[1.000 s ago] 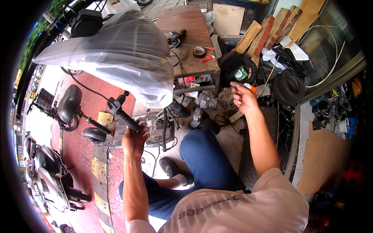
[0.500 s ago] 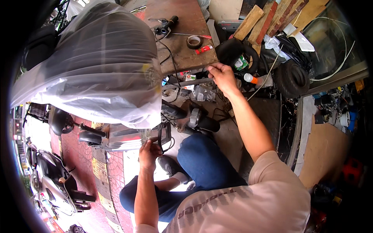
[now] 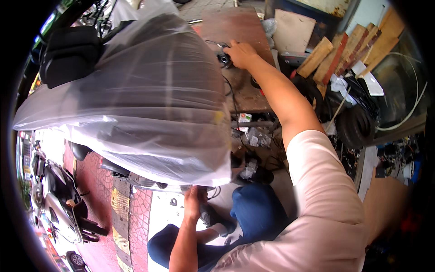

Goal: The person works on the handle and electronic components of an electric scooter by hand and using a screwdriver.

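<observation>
- Currently the black handlebar grip assembly [image 3: 224, 59] lies on the wooden-topped table [image 3: 256, 97], toward its left edge, just right of the plastic cover.
- My right hand [image 3: 241, 54] is on it: fingers bent over the far end, arm stretched out. Can't tell if they're clenched round it or only resting; the hand hides that part.
- Black cable [image 3: 229, 85] runs from near the assembly down along the table's left side.
- My left hand [image 3: 192, 203] is low, at the lower edge of the translucent plastic cover [image 3: 167, 95], next to a dark part. Fingertips partly hidden, can't tell whether it's gripping anything.
- Cover drapes over a big bulky shape and fills the left-centre; black box-shaped case [image 3: 70, 56] sits at its upper left.
- Below the table: plastic bags and loose clutter, blurred.
- Right of the table: split wood planks [image 3: 316, 56] leaning, black tyre [image 3: 356, 127] nearer me.
- Far left: parked motorcycle [image 3: 56, 199], then yellow-and-black speed bump [image 3: 120, 201] on red paving [image 3: 93, 181].
</observation>
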A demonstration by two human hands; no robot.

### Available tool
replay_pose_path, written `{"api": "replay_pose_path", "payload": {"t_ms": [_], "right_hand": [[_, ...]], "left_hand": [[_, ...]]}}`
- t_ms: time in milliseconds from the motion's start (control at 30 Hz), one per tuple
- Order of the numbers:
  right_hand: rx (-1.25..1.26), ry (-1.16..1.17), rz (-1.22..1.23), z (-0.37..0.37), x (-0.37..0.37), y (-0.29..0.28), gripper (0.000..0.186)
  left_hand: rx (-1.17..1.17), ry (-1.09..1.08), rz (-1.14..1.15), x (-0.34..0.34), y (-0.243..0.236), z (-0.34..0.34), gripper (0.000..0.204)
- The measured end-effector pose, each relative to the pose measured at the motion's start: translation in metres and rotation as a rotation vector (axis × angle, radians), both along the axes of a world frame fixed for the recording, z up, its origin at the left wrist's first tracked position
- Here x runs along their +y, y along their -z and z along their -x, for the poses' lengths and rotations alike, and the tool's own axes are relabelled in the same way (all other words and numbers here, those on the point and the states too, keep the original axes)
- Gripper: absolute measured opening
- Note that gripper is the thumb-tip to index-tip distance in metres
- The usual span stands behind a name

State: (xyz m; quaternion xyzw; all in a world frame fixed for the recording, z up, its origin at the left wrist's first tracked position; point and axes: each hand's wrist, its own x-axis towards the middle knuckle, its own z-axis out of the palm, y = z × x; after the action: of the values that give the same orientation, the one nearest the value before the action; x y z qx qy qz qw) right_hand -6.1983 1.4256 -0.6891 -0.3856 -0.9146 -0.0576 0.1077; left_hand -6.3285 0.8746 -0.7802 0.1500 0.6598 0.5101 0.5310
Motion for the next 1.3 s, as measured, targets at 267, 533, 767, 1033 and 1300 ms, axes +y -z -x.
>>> {"api": "replay_pose_path", "payload": {"t_ms": [267, 533, 767, 1033, 1300], "right_hand": [[0.304, 0.117, -0.056, -0.025, -0.022, -0.030, 0.046], [1.014, -0.223, -0.341, -0.137, -0.112, -0.187, 0.031], [0.659, -0.146, -0.420, -0.216, -0.320, -0.295, 0.033], [0.254, -0.225, 0.122, -0.225, -0.431, -0.302, 0.044], [0.183, -0.403, 0.495, -0.179, -0.480, -0.196, 0.036]], "left_hand": [[0.100, 0.067, -0.006, -0.003, -0.020, -0.002, 0.063], [0.094, 0.155, -0.240, 0.013, -0.046, -0.034, 0.061], [0.057, 0.710, -0.685, 0.001, -0.179, -0.093, 0.051], [-0.169, 0.524, -0.763, 0.010, -0.255, -0.178, 0.055], [-0.925, -0.042, -0.361, -0.012, -0.204, -0.149, 0.042]]}}
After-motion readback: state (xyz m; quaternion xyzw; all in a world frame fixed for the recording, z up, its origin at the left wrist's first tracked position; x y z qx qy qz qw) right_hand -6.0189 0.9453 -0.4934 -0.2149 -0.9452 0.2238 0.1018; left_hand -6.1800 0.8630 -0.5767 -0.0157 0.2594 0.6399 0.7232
